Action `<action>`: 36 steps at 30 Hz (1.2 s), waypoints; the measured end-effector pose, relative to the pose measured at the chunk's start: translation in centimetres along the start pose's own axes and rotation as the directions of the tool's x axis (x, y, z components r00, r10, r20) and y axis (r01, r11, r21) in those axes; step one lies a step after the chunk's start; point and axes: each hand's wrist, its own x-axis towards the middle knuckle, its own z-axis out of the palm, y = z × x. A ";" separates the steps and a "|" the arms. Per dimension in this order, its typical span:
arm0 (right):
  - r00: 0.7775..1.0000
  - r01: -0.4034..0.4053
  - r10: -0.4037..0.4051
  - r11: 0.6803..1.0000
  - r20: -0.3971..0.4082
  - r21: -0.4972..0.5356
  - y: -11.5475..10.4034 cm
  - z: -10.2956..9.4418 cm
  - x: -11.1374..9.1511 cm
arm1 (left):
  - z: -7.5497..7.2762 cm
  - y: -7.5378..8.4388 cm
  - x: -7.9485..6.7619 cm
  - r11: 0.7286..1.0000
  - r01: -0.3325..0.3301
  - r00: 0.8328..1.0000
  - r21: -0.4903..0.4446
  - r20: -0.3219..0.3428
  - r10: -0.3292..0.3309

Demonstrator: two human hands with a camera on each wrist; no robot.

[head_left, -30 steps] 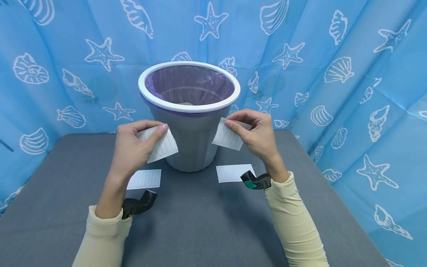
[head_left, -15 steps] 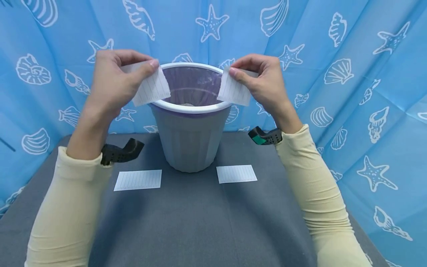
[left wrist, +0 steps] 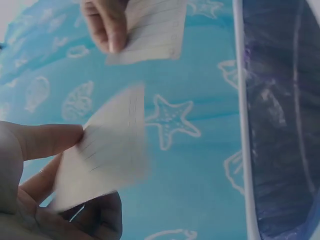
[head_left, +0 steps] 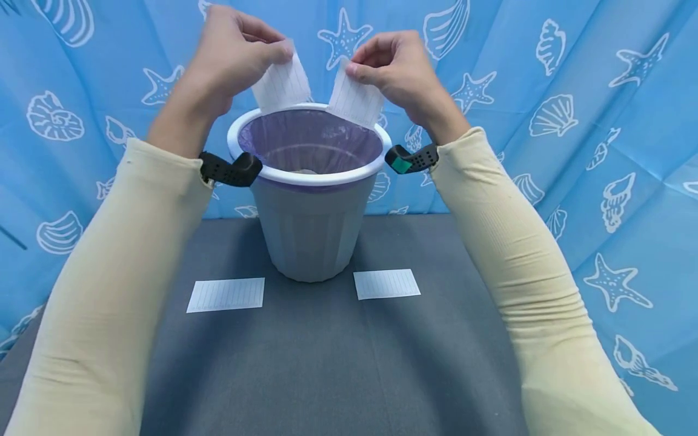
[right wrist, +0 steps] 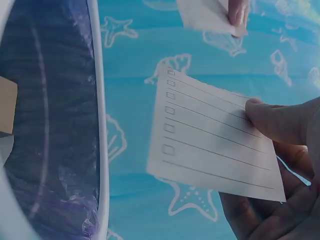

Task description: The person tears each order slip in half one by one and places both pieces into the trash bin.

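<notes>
My left hand (head_left: 234, 60) pinches a torn piece of lined paper (head_left: 283, 82) between thumb and fingers, above the back left of the trash can's rim. In my right hand (head_left: 395, 72) is another torn piece of lined paper (head_left: 355, 100), pinched at its upper edge over the back right of the rim. The right wrist view shows small checkboxes along one side of this paper (right wrist: 210, 140). Below both hands stands a grey trash can (head_left: 311, 224) with a white rim and a purple liner (head_left: 311, 142). Something tan (right wrist: 7, 106) lies inside it.
Two lined paper slips lie flat on the grey table (head_left: 316, 351): a left slip (head_left: 226, 295) and a right slip (head_left: 387, 284), in front of the can. A blue curtain (head_left: 605, 200) with white shells and starfish hangs behind and to the right.
Both hands have risen from in front of the can to above its rim, carrying their paper pieces, and have come closer together over the last half second. The two slips on the table stay put.
</notes>
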 end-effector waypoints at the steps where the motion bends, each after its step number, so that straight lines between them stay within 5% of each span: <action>1: 1.000 -0.015 0.015 1.000 0.006 -0.004 0.0 0.1 0.4 | 0.2 0.0 0.4 1.000 0.014 1.000 0.019 0.006 -0.014; 7: 0.996 -0.077 0.077 0.997 0.039 -0.011 0.4 1.1 2.0 | 0.9 -0.3 2.2 0.992 0.080 0.996 0.097 0.040 -0.085; 16: 0.988 -0.114 0.110 0.993 0.111 0.033 1.2 1.5 1.5 | 0.9 -1.0 2.3 0.987 0.067 0.992 0.146 0.094 -0.081; 29: 0.991 -0.079 0.058 0.981 0.119 0.175 1.9 1.2 -1.6 | 0.3 -2.5 -0.5 0.995 0.008 0.996 0.103 0.084 -0.017; 36: 0.992 0.031 -0.063 0.961 0.107 0.275 2.6 1.1 -4.6 | -0.1 -3.9 -3.1 0.999 -0.023 0.996 -0.024 0.080 0.024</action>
